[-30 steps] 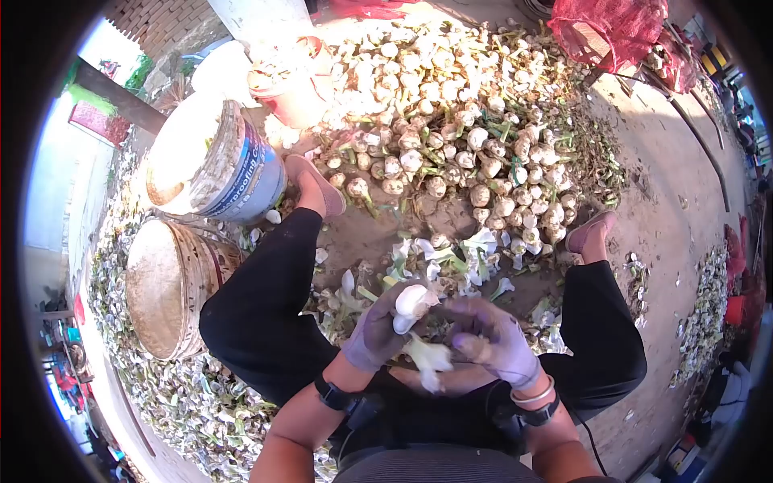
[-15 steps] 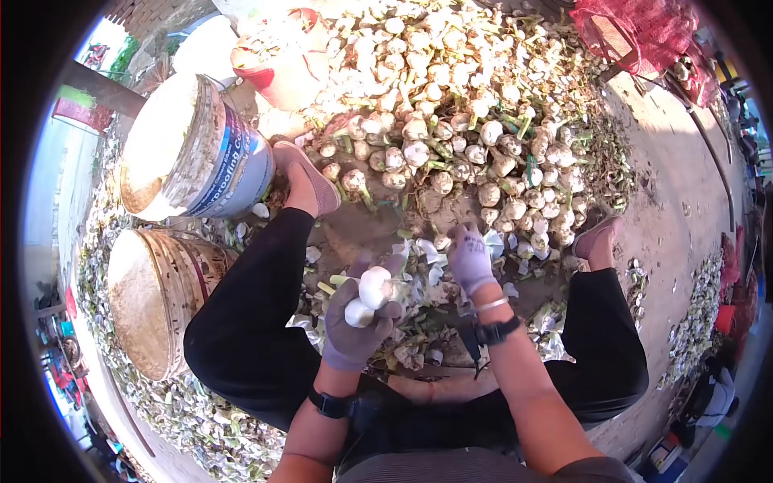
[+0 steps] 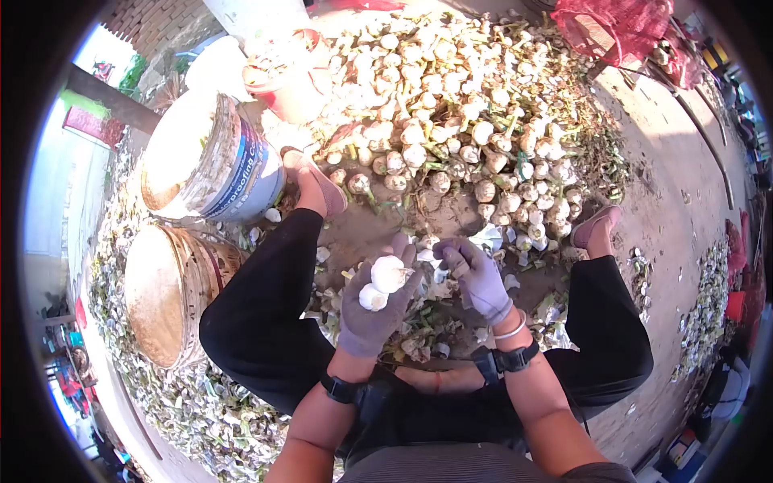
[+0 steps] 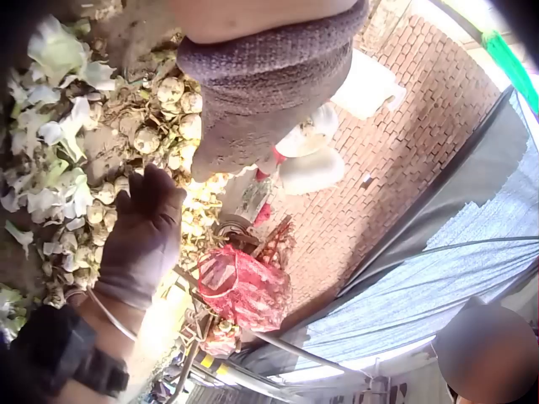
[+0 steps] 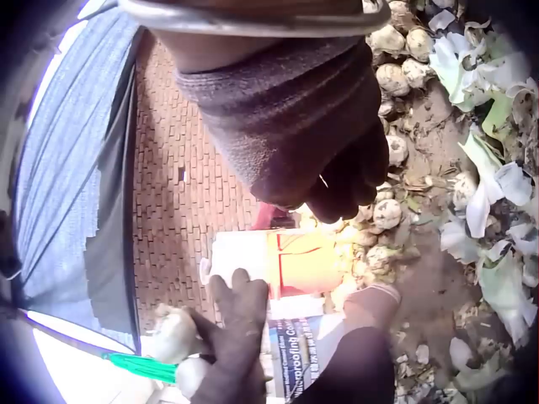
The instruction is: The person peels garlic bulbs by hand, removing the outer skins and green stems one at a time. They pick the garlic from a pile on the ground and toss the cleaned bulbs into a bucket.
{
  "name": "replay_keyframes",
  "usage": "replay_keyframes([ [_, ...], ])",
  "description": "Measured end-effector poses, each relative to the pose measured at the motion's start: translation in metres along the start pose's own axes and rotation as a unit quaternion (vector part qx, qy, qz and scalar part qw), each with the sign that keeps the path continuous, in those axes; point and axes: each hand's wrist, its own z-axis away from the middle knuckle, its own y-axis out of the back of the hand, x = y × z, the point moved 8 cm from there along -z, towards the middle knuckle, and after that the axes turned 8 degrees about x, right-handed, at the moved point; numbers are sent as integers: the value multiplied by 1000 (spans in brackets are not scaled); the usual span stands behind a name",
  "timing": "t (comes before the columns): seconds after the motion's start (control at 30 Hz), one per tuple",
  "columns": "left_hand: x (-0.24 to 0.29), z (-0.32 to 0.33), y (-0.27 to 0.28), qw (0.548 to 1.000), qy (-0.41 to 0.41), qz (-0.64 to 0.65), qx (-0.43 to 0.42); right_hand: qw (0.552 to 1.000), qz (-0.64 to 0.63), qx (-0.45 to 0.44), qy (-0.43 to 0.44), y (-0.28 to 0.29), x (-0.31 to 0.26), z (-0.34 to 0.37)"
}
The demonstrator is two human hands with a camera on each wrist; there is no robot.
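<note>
In the head view two white garlic bulbs [image 3: 389, 274] lie side by side in the palm of my gloved left hand [image 3: 366, 318], its fingers bent up around them. The right wrist view shows the same left hand [image 5: 240, 332] with the bulbs [image 5: 173, 335] at its thumb side. My gloved right hand [image 3: 483, 282] hovers just right of the bulbs, apart from them, fingers curled in; no object shows in it. In the left wrist view that right hand [image 4: 143, 240] also has bent fingers. Loose white garlic skins [image 3: 487, 237] lie on the ground beyond my hands.
A wide heap of garlic bulbs with stems [image 3: 439, 153] covers the ground ahead. At the left stand a blue-labelled bucket [image 3: 245, 173], a stained bucket [image 3: 173, 294] and a red bucket [image 3: 294, 88]. A red mesh bag [image 3: 612, 32] is at the far right.
Half a second ago my right hand was stretched toward the heap; it has come back beside the left. The left hand has risen slightly with the bulbs. The skin hanging between my hands earlier is gone.
</note>
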Motion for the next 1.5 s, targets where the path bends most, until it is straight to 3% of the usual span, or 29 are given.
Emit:
replay_keyframes([
  [0.03, -3, 0, 6, 1000, 7, 12, 20, 990, -136, -12, -29, -6, -15, 17],
  [0.1, -15, 3, 7, 999, 34, 6, 4, 984, -165, -68, -25, -22, -25, 38],
  [0.2, -25, 19, -1, 994, 39, -88, -57, 992, -65, -77, -77, -33, -34, 71],
  [0.27, -11, 33, 2, 973, -22, -219, 63, 987, -12, -115, -114, -34, -45, 90],
  [0.33, 6, 45, -11, 970, -86, -223, 54, 896, -37, -442, 1, -67, -79, 134],
  [0.37, 22, 49, -17, 962, -144, -228, 40, 895, -36, -445, 2, -69, -65, 124],
  [0.4, 35, 46, -12, 975, -131, -180, 24, 943, 41, -307, 125, -59, -47, 88],
  [0.43, 38, 49, -29, 982, -134, -129, -20, 951, 115, -156, 241, -46, -34, 61],
  [0.47, 41, 47, -33, 984, -131, -115, -36, 935, 294, -58, 190, -36, -7, 29],
  [0.5, 43, 43, -35, 985, -129, -102, -52, 877, 461, 43, 132, -22, 17, -4],
  [0.57, 38, 25, -11, 991, -66, -73, -91, 915, 401, 47, 24, -19, 96, -62],
  [0.6, 32, 21, -5, 991, -6, -45, -129, 894, 448, 15, 7, -26, 125, -77],
  [0.63, 27, 17, 1, 986, -55, -152, -40, 870, 493, -18, -9, -34, 147, -90],
  [0.67, 22, 16, 7, 960, -82, -261, 55, 897, 440, -46, 16, -41, 159, -95],
  [0.7, 26, 16, 6, 864, -147, -479, 48, 896, 440, -52, 18, -42, 159, -96],
  [0.73, 31, 17, 5, 713, -210, -666, 62, 915, 403, -10, 17, -37, 156, -98],
  [0.77, 34, 9, 19, 713, -210, -665, 66, 930, 365, 32, 15, -32, 154, -97],
  [0.83, 43, 1, 59, 742, -188, -607, 216, 988, 145, -5, -48, -28, 101, -67],
  [0.87, 31, 1, 51, 792, -173, -552, 196, 994, 48, -37, -90, -29, 77, -49],
  [0.9, 27, 4, 42, 793, -170, -553, 193, 994, 48, -33, -91, -22, 51, -33],
  [0.97, 7, 11, -10, 609, -250, -752, 23, 969, -184, -89, -137, -23, 11, 6],
  [1.0, -2, 19, -27, 521, -291, -802, -17, 970, -185, -78, -134, -18, 4, 19],
  [1.03, -9, 24, -34, 523, -287, -802, -28, 961, -232, -26, -147, -12, 1, 32],
  [1.1, -21, 41, -55, 470, -340, -812, -63, 920, -359, 46, -151, -14, -12, 58],
  [1.17, -33, 55, -69, 466, -369, -798, -97, 933, -336, 85, -94, -9, -15, 76],
  [1.23, -40, 69, -70, 487, -377, -777, -132, 939, -310, 105, -102, 1, -13, 93],
  [1.3, -47, 79, -75, 475, -377, -783, -137, 965, -249, 69, -47, 10, -31, 106],
  [1.37, -52, 80, -74, 521, -331, -777, -121, 935, -339, 16, -99, 16, -50, 120],
  [1.5, -64, 92, -81, 511, -365, -768, -120, 949, -298, -9, -104, 29, -46, 133],
])
